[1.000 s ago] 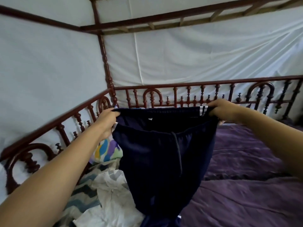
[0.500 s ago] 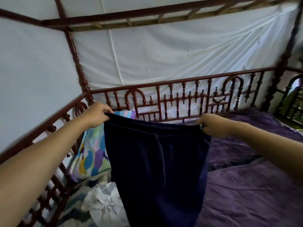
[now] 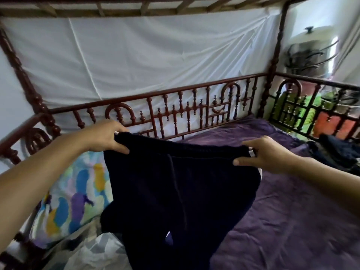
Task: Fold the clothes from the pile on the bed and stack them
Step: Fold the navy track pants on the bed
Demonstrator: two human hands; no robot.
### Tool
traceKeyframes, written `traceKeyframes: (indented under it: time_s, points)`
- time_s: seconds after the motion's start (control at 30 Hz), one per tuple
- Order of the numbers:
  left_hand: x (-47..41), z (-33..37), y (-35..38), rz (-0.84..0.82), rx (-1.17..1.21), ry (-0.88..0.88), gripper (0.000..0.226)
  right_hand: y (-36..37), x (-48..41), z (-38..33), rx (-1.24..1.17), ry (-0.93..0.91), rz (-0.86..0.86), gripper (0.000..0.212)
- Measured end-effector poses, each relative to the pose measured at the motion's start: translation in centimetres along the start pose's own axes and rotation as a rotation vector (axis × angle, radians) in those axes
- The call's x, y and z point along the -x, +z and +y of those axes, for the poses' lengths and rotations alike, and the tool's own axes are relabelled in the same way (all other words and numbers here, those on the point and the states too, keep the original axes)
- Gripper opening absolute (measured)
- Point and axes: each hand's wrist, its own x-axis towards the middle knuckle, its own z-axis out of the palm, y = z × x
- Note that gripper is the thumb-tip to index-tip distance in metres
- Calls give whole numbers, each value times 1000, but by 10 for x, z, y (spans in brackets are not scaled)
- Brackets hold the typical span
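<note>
A dark navy garment is held up by its waistband above a bed, stretched flat between two bare hands. The left hand is closed on the left corner of the waistband, with the thumb in front and the fingers curled behind the cloth. The right hand pinches the right corner in the same way, its thumb laid along the front. A small strip of white is seen at the garment's edge by the right hand. The cloth hangs down from the waistband, and its lower end is cut off by the bottom of the view. At the lower left, crumpled pale clothes are heaped on the bed. Just beyond them a pillow printed with blue, yellow and purple patches is propped against the rail. A purple bedcover is spread over the bed to the right, and more dark clothing lies at its far right edge. The bed is enclosed by a carved wooden railing, behind which a white sheet is stretched. A fan is seen beyond the right corner post.
</note>
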Motion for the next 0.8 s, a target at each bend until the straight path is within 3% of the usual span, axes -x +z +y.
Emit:
traceKeyframes:
  time_s: [0.1, 0.17, 0.27, 0.37, 0.47, 0.53, 0.6, 0.8]
  points:
    - [-30, 4, 9, -12, -251, 4, 24, 2, 19, 1, 127, -140, 64, 42]
    - [-50, 18, 15, -23, -332, -13, 40, 6, 30, 16, 180, -113, 91, 40]
    - [-74, 61, 30, -123, -197, 4, 55, 9, 49, 55, 153, 54, 88, 31]
    - [-99, 107, 61, -334, -19, 74, 48, 10, 86, 98, 119, 295, 127, 24]
    - [-141, 151, 99, -441, -67, 171, 30, 16, 131, 142, 118, 474, 80, 24]
    - [-176, 181, 123, -413, -238, 252, 18, 20, 158, 170, 133, 583, -7, 26]
    - [-215, 213, 150, -333, -335, 277, 23, 25, 182, 198, 107, 658, -47, 24]
    - [-335, 322, 253, -99, -295, 202, 21, 36, 242, 314, -56, 830, -118, 23]
